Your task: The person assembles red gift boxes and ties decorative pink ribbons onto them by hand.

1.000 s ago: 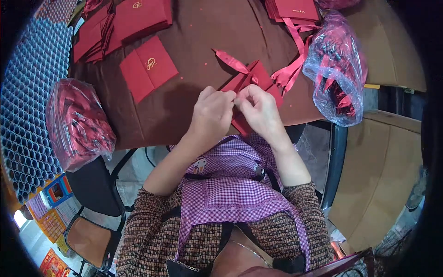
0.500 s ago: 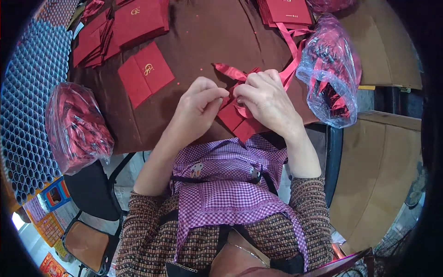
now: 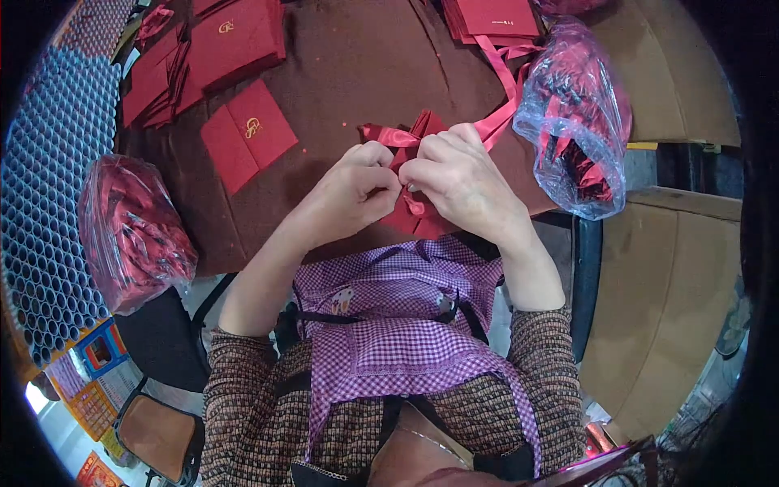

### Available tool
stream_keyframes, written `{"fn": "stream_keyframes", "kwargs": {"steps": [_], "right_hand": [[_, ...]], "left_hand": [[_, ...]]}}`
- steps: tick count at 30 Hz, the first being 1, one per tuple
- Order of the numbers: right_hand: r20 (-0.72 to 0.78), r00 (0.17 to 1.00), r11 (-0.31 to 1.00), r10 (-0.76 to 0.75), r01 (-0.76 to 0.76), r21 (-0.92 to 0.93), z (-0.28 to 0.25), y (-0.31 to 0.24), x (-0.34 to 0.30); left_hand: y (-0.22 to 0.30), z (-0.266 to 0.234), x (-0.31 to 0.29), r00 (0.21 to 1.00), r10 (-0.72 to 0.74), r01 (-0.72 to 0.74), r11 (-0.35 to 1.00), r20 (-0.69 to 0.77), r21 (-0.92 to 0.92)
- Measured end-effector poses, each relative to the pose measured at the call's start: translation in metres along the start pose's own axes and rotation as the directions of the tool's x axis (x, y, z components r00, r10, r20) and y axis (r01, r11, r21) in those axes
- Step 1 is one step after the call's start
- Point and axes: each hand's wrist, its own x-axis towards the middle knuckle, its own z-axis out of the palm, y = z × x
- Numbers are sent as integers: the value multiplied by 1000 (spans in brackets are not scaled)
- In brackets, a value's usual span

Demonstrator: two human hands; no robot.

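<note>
Head view grip: left hand [image 3: 355, 183] and right hand [image 3: 466, 178] meet fingertip to fingertip, each grip pinched narrow on red ribbon [image 3: 393, 136]; the knuckles hide which strand each one holds.
Ribbon: one end sticks out past the left knuckles, and a loop hangs below the right fingers; such small pinches probably suit so thin a band.
Red folder [image 3: 406, 221]: on the counter [image 3: 349, 65] under both hands, near its front edge, presumably to keep the ribbon close to it.
Single card [image 3: 249, 136]: flat beyond the left hand, gold emblem up, apart from the stacks.
Card stacks: one far left [image 3: 235, 49], another far right [image 3: 495, 20], seemingly set back to free working room.
Loose ribbons [image 3: 503, 63]: trailing between the right stack and right hand, perhaps for easy reach.
Plastic bags: red-filled, one at the left edge [image 3: 134, 235], one at the right [image 3: 568, 122].
</note>
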Motion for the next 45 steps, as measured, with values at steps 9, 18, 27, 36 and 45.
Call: {"fn": "stream_keyframes", "kwargs": {"steps": [9, 18, 27, 36, 45], "right_hand": [[121, 993, 1000, 1, 3, -26, -20, 2, -6], [241, 962, 990, 131, -138, 14, -12, 19, 9], [-100, 958, 957, 270, -256, 139, 3, 80, -9], [239, 939, 969, 247, -242, -50, -1, -4, -78], [-5, 994, 962, 110, -107, -252, 51, 7, -136]], "left_hand": [[-71, -23, -39, 806, -535, 20, 453, -254, -891], [-13, 5, -37, 885, -81, 48, 995, -459, -82], [-38, 45, -33, 924, -240, 157, 948, -299, -276], [-28, 48, -32, 982, 20, 73, 879, -190, 472], [-42, 34, -31, 973, 76, 79, 781, -220, 620]]}}
